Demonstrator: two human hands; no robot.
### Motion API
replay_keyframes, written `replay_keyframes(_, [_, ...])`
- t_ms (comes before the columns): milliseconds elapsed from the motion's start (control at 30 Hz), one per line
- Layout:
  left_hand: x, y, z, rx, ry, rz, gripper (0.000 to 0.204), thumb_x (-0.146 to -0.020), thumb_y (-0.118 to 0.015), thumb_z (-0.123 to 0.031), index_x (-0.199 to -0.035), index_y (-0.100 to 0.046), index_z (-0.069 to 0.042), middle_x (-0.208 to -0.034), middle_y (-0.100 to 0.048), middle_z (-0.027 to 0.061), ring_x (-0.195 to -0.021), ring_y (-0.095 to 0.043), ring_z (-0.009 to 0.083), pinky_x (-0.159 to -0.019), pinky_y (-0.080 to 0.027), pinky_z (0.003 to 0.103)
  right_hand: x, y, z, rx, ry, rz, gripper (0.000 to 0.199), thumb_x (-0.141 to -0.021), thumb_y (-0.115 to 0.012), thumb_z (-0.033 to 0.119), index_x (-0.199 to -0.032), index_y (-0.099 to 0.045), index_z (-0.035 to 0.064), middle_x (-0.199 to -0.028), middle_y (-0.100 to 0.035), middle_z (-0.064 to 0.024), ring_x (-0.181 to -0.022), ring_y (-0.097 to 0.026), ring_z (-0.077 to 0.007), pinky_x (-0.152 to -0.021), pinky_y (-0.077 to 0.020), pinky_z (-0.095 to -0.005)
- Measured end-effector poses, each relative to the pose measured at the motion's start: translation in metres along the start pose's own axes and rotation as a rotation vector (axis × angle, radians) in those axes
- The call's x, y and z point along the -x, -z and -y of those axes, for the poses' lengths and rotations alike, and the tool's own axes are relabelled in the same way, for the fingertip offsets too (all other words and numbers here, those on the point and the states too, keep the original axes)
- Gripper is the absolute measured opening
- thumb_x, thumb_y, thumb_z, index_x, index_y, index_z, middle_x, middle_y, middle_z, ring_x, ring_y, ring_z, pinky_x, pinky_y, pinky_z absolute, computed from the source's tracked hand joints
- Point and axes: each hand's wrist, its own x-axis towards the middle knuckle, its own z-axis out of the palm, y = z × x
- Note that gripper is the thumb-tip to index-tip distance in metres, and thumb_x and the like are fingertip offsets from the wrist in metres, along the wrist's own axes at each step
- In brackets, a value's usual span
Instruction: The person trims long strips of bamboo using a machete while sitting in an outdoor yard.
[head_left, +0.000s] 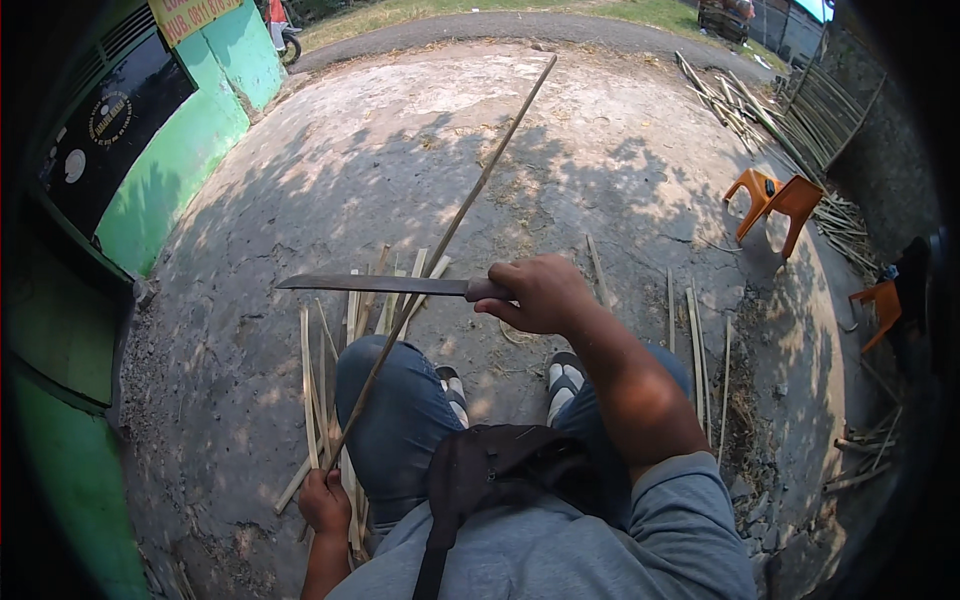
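Observation:
My right hand is closed round the handle of a long knife, its blade pointing left. Under or against the blade runs a long thin bamboo pole, slanting from low left up to the far middle; whether the blade touches it I cannot tell. Near the pole's lower end my left hand grips it, beside my left thigh. Several pale split bamboo strips lie on the ground around and beyond my left leg.
More strips lie right of my right leg. An orange plastic chair stands at the right, with bamboo piles behind it. A green wall borders the left side. A black bag rests on my lap.

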Motion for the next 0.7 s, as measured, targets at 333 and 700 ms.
replay_keyframes(333, [-0.009, 0.012, -0.001, -0.008, -0.059, -0.018, 0.047, -0.106, -0.055, -0.049, -0.087, -0.058, -0.007, -0.080, -0.062, 0.0186, -0.076, -0.061, 0.0480, -0.065, -0.045, 0.058, 0.004, 0.008, -0.048, -0.045, -0.442, -0.138, 0.047, -0.097, -0.066, 0.058, -0.097, -0.069, 0.0115, -0.082, -0.072, -0.0166, -0.078, -0.073, -0.0395, -0.069, -0.0549, -0.0508])
replay_keyframes(700, [-0.004, 0.003, -0.001, 0.012, -0.052, -0.032, 0.053, -0.108, -0.050, -0.054, -0.085, -0.055, -0.006, -0.078, -0.060, 0.0189, -0.074, -0.060, 0.0484, -0.064, -0.044, 0.058, 0.000, -0.003, -0.002, -0.003, 0.017, 0.000, 0.042, -0.094, -0.071, 0.055, -0.091, -0.065, 0.0145, -0.074, -0.066, -0.0112, -0.071, -0.069, -0.0380, -0.063, -0.0506, -0.0501])
